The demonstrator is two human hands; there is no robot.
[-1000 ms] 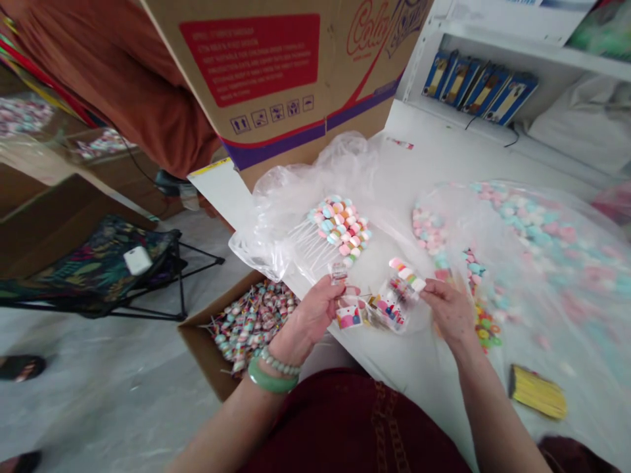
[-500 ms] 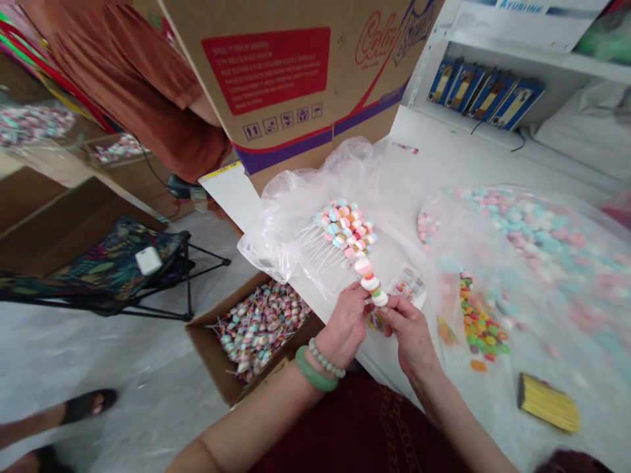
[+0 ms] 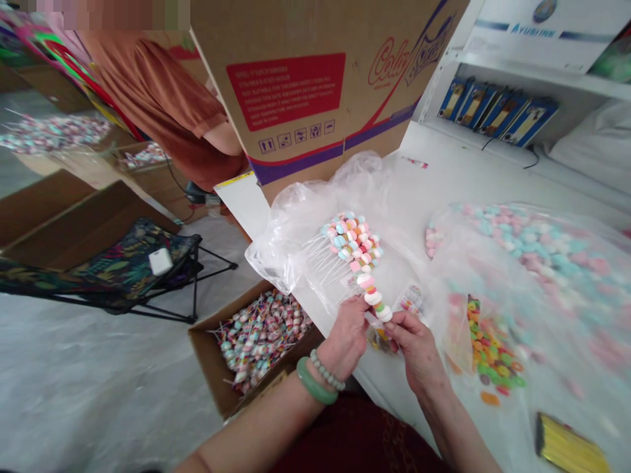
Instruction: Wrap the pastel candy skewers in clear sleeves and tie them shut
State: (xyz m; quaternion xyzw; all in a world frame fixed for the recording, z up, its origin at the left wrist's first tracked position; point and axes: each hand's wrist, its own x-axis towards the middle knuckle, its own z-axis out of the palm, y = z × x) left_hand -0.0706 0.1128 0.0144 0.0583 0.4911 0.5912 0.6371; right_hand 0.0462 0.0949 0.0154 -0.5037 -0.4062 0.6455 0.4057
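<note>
A marshmallow skewer (image 3: 373,297), stacked in pink, white, yellow and green, slants between my hands. My right hand (image 3: 417,341) pinches its lower end, with thumb and fingertips closed. Beside it, my left hand (image 3: 349,332) is closed on a small clear plastic bag (image 3: 373,321), mostly hidden by the fingers; the skewer's lower part lies against it. Just beyond lies a pile of finished marshmallow skewers (image 3: 352,240), their white sticks pointing left. Printed small bags (image 3: 410,301) rest on the table past my right hand.
Loose marshmallows (image 3: 532,236) in clear plastic and colourful gummy rings (image 3: 495,351) lie to the right, near a yellow bundle of ties (image 3: 572,447). A large carton (image 3: 305,85) stands behind crumpled plastic (image 3: 296,203). Below left, an open box (image 3: 210,368) holds wrapped skewers. A co-worker (image 3: 162,85) is beyond.
My hands have come together, bringing the marshmallow skewer in my right hand against the small bag in my left. Over the last half second they stay close together while the view shifts.
</note>
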